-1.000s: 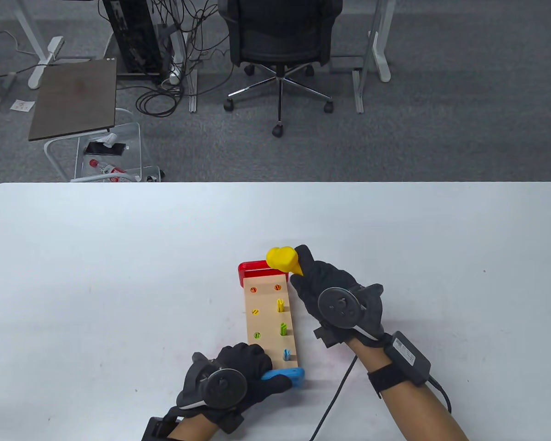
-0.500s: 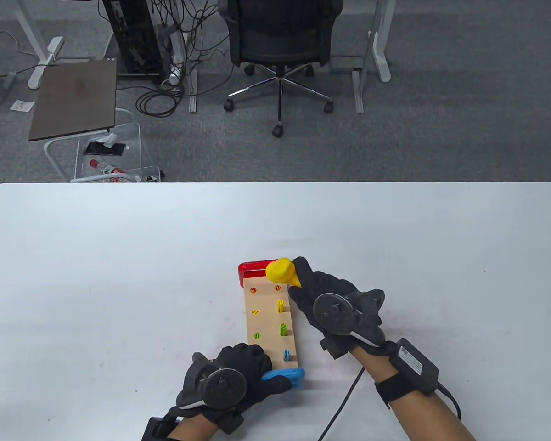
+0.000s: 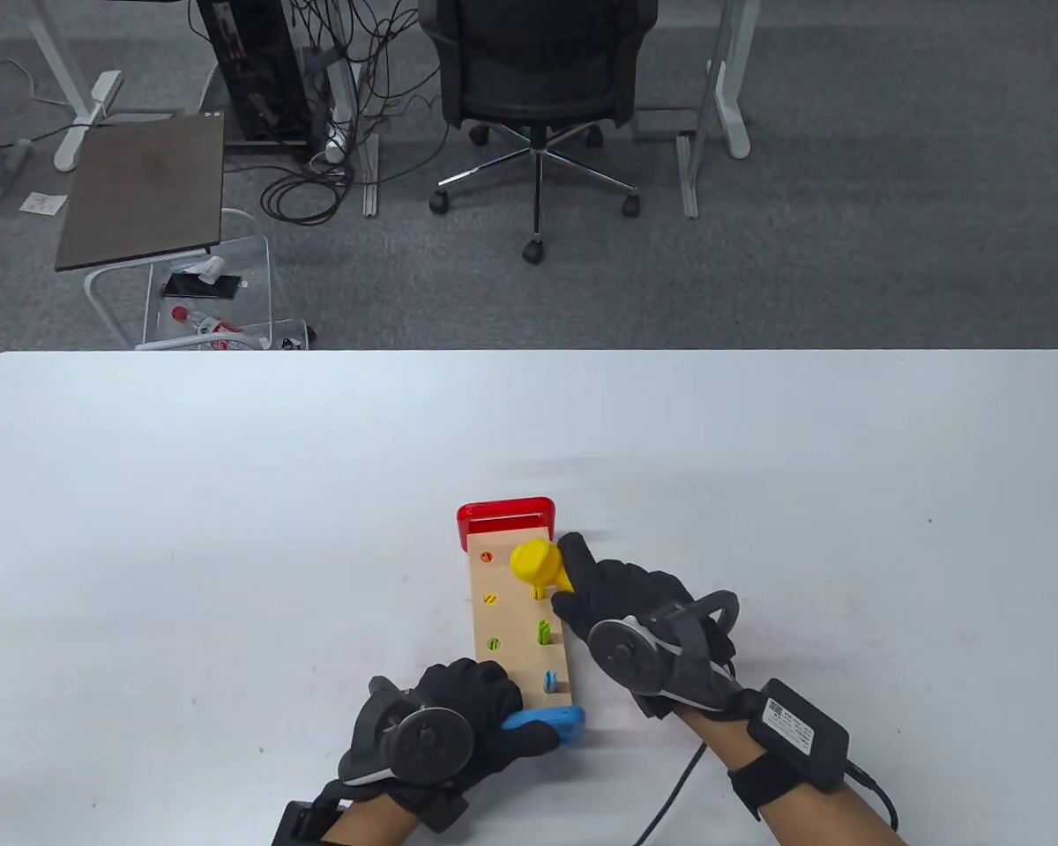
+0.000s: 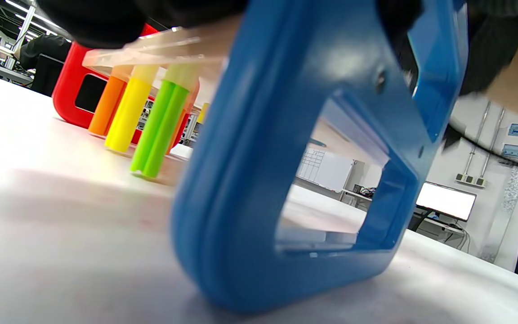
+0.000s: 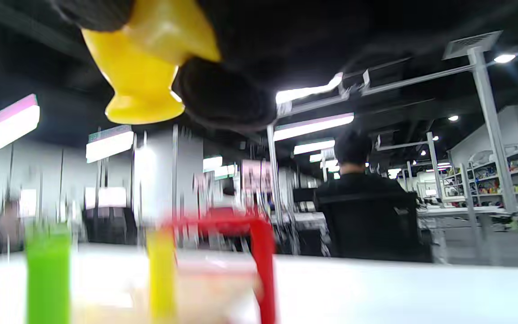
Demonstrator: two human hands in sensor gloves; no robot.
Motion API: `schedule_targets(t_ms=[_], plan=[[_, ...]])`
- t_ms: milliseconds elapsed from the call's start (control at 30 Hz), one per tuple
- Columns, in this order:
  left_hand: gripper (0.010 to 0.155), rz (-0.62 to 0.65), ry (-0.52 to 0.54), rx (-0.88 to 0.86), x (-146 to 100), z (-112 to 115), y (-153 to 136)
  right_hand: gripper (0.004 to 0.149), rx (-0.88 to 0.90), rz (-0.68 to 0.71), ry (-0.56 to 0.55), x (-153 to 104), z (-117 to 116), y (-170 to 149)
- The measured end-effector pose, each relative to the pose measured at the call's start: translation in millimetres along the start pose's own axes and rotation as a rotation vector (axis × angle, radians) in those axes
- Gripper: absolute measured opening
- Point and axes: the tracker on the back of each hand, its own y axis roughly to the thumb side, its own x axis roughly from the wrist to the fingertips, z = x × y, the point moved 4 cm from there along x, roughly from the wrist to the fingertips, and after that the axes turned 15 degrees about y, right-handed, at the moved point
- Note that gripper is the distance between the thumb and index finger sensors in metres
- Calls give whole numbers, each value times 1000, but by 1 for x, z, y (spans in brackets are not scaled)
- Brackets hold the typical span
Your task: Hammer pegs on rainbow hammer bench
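We see the right hand (image 3: 622,590) gripping a glossy yellow plastic hammer (image 3: 536,564) over the wooden hammer bench (image 3: 518,617) at table centre; left hand (image 3: 458,718) grips its blue end leg (image 3: 554,721).

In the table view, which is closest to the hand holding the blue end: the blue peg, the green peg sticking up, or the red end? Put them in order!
From the left hand:
1. Blue peg, right row, just beyond it.
2. Green peg, same row, farther up the bench.
3. Red end, at the bench's far end.
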Motion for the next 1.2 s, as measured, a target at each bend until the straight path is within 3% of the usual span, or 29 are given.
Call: schedule_targets(t_ms=[100, 167, 200, 267, 300, 333, 367, 400, 433, 500, 567, 667, 767, 800, 833, 867, 900, 933, 967, 1000, 1067, 1167, 1200], plan=[[57, 0, -1, 0, 0, 0, 0, 66, 132, 0, -115, 1, 34, 0], [57, -1, -1, -1, 0, 0, 0, 66, 120, 11, -150, -1, 34, 0], [57, 0, -1, -1, 0, 0, 0, 66, 87, 16, -121, -1, 20, -1], [57, -1, -2, 0, 0, 0, 0, 66, -23, -1, 77, 3, -28, -3], [57, 0, -1, 0, 0, 0, 0, 65, -176, -74, 381, 9, -77, -7], [57, -1, -2, 0, 0, 0, 0, 67, -322, -193, 518, 3, -87, -15], [57, 0, 0, -2, 0, 0, 0, 66, -244, -57, 401, -1, -79, -12], [57, 1, 0, -3, 0, 0, 0, 65, -186, 22, 211, 7, -64, -3], [57, 0, -1, -2, 0, 0, 0, 65, -211, -59, 224, 2, -49, -6], [57, 0, -1, -1, 0, 0, 0, 65, -31, -36, 59, 5, -10, -2], [57, 0, -2, 0, 0, 0, 0, 65, 69, -32, 7, 6, 11, 0], [57, 0, -2, -1, 0, 0, 0, 66, 72, -9, -45, 4, 19, 3], [57, 0, -2, -2, 0, 0, 0, 66, 21, 12, -14, 1, -13, -1], [57, 0, -2, -1, 0, 0, 0, 65, -12, 2, 73, 3, -37, -3], [57, 0, -2, -2, 0, 0, 0, 65, -72, -17, 214, 6, -64, -5], [57, 0, -2, -2, 0, 0, 0, 67, -230, -90, 519, 10, -109, -10], [57, -2, -1, -2, 0, 0, 0, 67, -347, -228, 533, 0, -92, -19], [57, 0, 0, -4, 0, 0, 0, 66, -161, -37, 378, 4, -87, -9], [57, 0, 0, -3, 0, 0, 0, 65, -150, 1, 299, 13, -76, -4], [57, 0, -1, -2, 0, 0, 0, 65, -222, -77, 301, 5, -58, -4], [57, -1, -1, -3, 0, 0, 0, 65, -101, -21, 142, 8, -22, 1], [57, -1, -3, -3, 0, 0, 0, 66, 17, -7, 4, 4, 20, 4], [57, -1, -3, -3, 0, 0, 0, 66, 26, -4, -13, 3, 24, 4]])
